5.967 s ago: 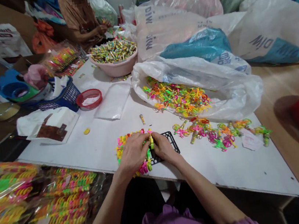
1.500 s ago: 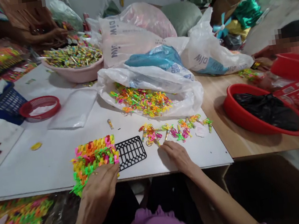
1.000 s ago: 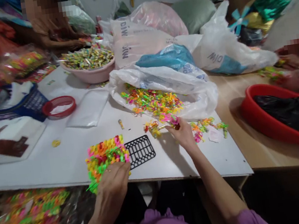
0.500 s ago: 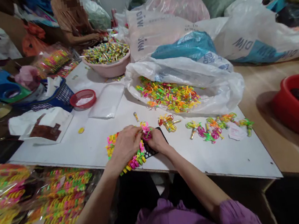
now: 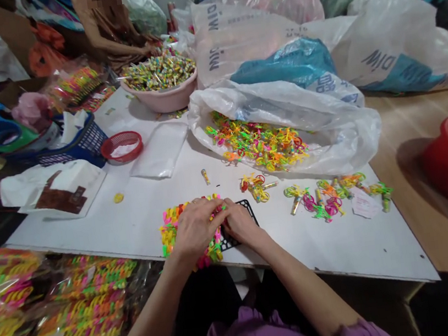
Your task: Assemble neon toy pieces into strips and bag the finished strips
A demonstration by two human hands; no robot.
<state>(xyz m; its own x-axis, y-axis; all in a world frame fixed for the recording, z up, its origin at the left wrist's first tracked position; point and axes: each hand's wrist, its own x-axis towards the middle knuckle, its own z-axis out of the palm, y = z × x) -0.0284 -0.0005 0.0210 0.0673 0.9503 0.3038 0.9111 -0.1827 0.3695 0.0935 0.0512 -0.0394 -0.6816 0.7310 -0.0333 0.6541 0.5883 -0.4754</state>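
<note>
At the table's front edge, a black grid tray (image 5: 248, 209) is packed on its left side with rows of bright plastic toy bicycles (image 5: 170, 232). My left hand (image 5: 197, 224) lies over these rows, its fingers bent towards the right. Against its fingertips, my right hand (image 5: 240, 222) is closed over the bare grid. Both hands pinch at one small toy bicycle, of which only pink bits show between the fingers. Loose toy bicycles with clear candy tubes (image 5: 257, 187) lie just beyond the right hand. A single filled tube (image 5: 205, 176) lies behind the tray.
An open white sack (image 5: 341, 146) spills more toy bicycles behind. A pink basin (image 5: 164, 99) heaped with tubes, a red basket (image 5: 123, 155) and a blue basket (image 5: 95, 139) stand back left. Bagged toys (image 5: 74, 322) lie lower left. A co-worker (image 5: 113, 33) sits across.
The magenta toy bicycle that showed between my fingers is now mostly hidden. My hands have pressed closer together and lower over the tray. The view has shifted slightly.
</note>
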